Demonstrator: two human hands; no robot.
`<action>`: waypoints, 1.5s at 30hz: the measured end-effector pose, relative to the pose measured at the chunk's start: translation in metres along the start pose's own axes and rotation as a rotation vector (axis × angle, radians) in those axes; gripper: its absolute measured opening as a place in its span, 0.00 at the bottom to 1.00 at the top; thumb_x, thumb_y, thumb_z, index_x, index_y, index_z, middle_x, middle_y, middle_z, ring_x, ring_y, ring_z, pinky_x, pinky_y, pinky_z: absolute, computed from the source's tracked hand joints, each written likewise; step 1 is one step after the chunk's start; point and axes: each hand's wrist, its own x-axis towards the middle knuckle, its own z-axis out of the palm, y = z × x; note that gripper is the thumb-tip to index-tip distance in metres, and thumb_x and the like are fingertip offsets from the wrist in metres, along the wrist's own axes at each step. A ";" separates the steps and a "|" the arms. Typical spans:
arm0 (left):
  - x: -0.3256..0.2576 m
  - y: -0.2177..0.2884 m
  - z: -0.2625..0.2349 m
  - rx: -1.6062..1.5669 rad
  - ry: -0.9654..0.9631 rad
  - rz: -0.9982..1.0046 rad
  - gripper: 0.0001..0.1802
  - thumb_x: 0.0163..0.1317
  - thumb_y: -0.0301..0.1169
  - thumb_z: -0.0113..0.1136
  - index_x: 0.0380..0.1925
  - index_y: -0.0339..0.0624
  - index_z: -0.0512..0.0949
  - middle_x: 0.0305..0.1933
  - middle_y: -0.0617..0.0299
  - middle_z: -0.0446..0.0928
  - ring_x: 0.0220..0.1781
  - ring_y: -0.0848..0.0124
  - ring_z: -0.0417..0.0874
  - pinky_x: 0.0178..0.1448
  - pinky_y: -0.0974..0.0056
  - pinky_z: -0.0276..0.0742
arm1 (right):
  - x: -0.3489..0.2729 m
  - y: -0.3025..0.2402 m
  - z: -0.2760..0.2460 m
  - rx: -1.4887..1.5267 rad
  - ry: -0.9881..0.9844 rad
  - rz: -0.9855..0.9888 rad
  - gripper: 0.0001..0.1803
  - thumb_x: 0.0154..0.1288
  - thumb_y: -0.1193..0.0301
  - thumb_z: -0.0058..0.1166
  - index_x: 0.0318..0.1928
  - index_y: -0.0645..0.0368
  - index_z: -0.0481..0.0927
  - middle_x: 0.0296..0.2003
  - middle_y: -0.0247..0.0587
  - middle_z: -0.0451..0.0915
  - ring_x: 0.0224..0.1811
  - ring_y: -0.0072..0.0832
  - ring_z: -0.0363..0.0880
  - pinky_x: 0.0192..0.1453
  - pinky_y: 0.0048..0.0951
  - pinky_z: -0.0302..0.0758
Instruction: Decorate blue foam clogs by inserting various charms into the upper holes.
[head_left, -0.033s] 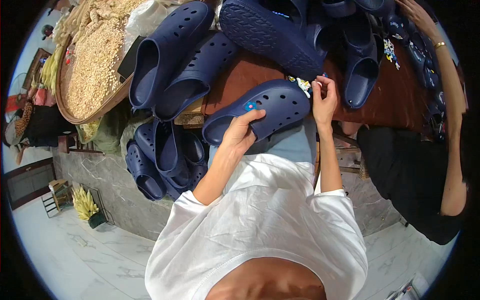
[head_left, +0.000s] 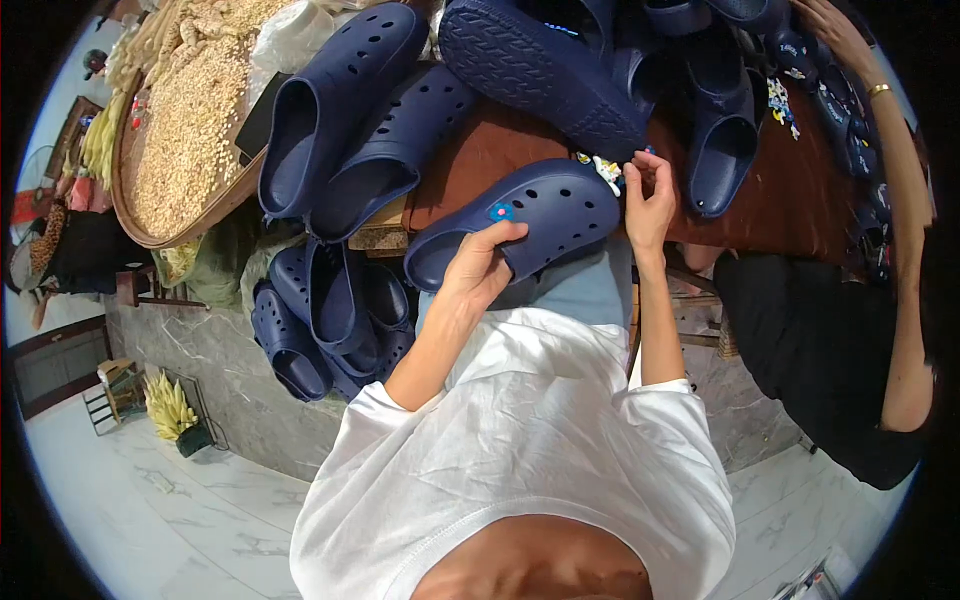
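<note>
My left hand [head_left: 482, 268] grips a navy clog [head_left: 560, 210] by the side of its holed upper, thumb on top. A small blue charm [head_left: 501, 212] with a pink centre sits on the upper just above that thumb. My right hand [head_left: 650, 205] is beside the clog's toe, its fingers curled together in a pinch; whatever they hold is too small to make out. Close by these fingertips lie white and coloured charms [head_left: 607, 174], partly hidden by the clog. Behind them, a large navy clog [head_left: 530, 75] shows its patterned sole.
More navy clogs [head_left: 340, 110] stand to the left, others [head_left: 335, 300] hang lower down, and one [head_left: 722, 150] lies at right on the brown cover [head_left: 790, 190]. A woven tray [head_left: 190, 225] of pale kernels is far left. Another person's arm [head_left: 908, 230] reaches in at right, near more charms [head_left: 781, 105].
</note>
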 end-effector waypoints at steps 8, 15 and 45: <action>-0.010 0.008 -0.006 -0.047 -0.147 0.029 0.08 0.59 0.19 0.61 0.40 0.34 0.79 0.44 0.55 0.81 0.51 0.62 0.82 0.62 0.56 0.76 | 0.002 -0.086 0.005 -0.032 -0.309 -0.301 0.09 0.63 0.74 0.57 0.44 0.59 0.81 0.40 0.42 0.80 0.46 0.42 0.77 0.53 0.39 0.72; -0.005 -0.003 -0.011 0.012 -0.102 0.012 0.10 0.59 0.17 0.62 0.41 0.36 0.79 0.43 0.60 0.81 0.48 0.69 0.83 0.56 0.62 0.80 | -0.016 -0.097 0.032 -0.188 -0.665 -0.604 0.15 0.67 0.64 0.55 0.51 0.55 0.81 0.48 0.41 0.78 0.56 0.38 0.73 0.68 0.45 0.60; 0.003 -0.002 -0.015 0.120 -0.139 0.011 0.07 0.57 0.18 0.64 0.36 0.36 0.79 0.37 0.62 0.81 0.37 0.73 0.82 0.45 0.69 0.77 | -0.006 -0.104 0.038 0.008 -0.418 -0.243 0.09 0.68 0.69 0.53 0.37 0.60 0.83 0.36 0.40 0.83 0.41 0.41 0.80 0.47 0.38 0.73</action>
